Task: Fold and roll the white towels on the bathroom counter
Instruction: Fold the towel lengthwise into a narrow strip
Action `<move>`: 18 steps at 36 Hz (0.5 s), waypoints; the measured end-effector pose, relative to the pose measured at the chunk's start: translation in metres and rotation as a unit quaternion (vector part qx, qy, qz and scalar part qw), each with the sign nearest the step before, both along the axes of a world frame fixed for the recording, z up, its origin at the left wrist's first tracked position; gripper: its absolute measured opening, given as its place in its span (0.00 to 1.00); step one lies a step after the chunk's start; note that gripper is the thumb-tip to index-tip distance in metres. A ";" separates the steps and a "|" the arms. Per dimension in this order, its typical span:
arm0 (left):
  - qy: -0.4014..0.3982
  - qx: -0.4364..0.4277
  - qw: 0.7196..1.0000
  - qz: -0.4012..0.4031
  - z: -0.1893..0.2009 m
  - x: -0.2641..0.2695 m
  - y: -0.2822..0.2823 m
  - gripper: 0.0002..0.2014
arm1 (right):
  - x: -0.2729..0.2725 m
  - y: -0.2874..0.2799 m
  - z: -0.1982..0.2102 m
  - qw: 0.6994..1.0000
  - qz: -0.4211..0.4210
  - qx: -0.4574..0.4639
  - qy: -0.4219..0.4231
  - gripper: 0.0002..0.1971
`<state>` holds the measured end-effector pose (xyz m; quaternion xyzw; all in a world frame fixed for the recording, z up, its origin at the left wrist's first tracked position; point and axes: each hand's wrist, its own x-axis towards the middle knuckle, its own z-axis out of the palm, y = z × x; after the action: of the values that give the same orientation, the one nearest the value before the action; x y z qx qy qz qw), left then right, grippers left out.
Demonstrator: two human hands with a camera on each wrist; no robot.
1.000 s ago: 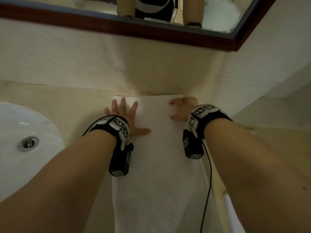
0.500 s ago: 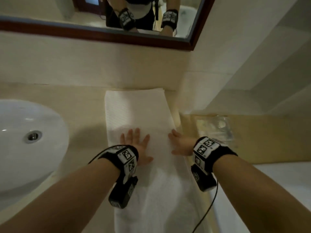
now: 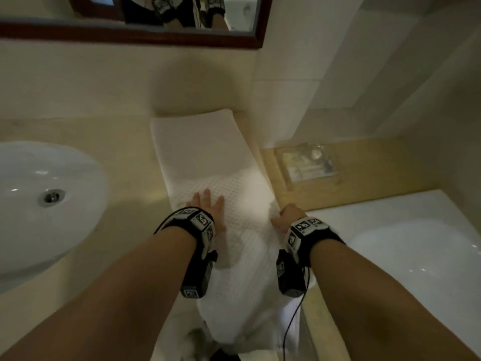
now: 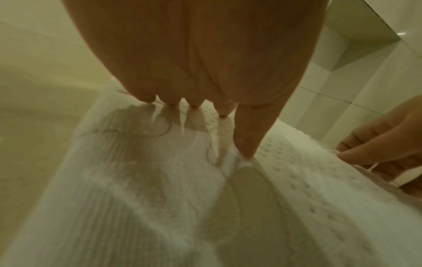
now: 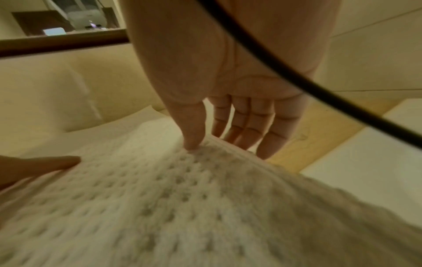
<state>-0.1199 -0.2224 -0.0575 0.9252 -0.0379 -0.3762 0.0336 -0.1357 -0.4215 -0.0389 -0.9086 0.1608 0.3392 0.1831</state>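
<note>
- The white towel (image 3: pixel 208 162) lies as a long folded strip on the beige counter (image 3: pixel 125 157), just to the right of the sink (image 3: pixel 39 204). Its far end touches the wall below the mirror (image 3: pixel 130 32), and its near end hangs over the counter's front edge.
- The left hand (image 3: pixel 208 212) rests flat on the towel, on the side nearer the sink, fingers straight and spread. The left wrist view shows the fingertips (image 4: pixel 245 151) pressing into the waffle weave.
- The right hand (image 3: pixel 287 217) sits at the towel's edge farthest from the sink. In the right wrist view its thumb (image 5: pixel 193 139) presses on top of the fabric while the fingers (image 5: pixel 248 130) reach down past the raised edge, only loosely bent; whether they actually pinch the cloth cannot be told.
- A clear packet (image 3: pixel 307 162) lies on the wooden ledge (image 3: pixel 377 168) beyond the towel from the sink, well apart from both hands.
- A white bathtub (image 3: pixel 403 243) sits below that ledge, on the side away from the sink.
</note>
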 end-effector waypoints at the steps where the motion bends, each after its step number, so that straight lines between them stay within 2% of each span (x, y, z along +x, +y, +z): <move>1: -0.005 -0.002 1.000 -0.003 -0.001 -0.001 0.001 0.41 | 0.003 -0.001 -0.004 1.000 -0.024 -0.006 -0.014 0.19; 5: -0.011 -0.007 1.000 -0.002 -0.002 -0.003 0.003 0.41 | 0.005 -0.003 -0.015 0.998 -0.054 0.002 0.013 0.17; 9: -0.018 -0.010 1.000 0.006 -0.004 -0.006 0.000 0.39 | -0.005 -0.004 -0.015 0.998 -0.056 -0.015 -0.022 0.23; 12: -0.036 0.000 0.999 0.014 -0.002 -0.008 -0.006 0.35 | -0.007 -0.010 -0.017 0.997 -0.064 0.012 -0.041 0.25; 18: -0.049 0.001 0.999 0.016 -0.002 -0.006 -0.015 0.31 | -0.007 -0.031 -0.027 0.982 -0.117 0.087 -0.124 0.06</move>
<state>-0.1256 -0.2375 -0.0594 0.9430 -0.0242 -0.3299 0.0373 -0.1427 -0.4529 -0.0656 -0.8993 0.2116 0.2126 0.3183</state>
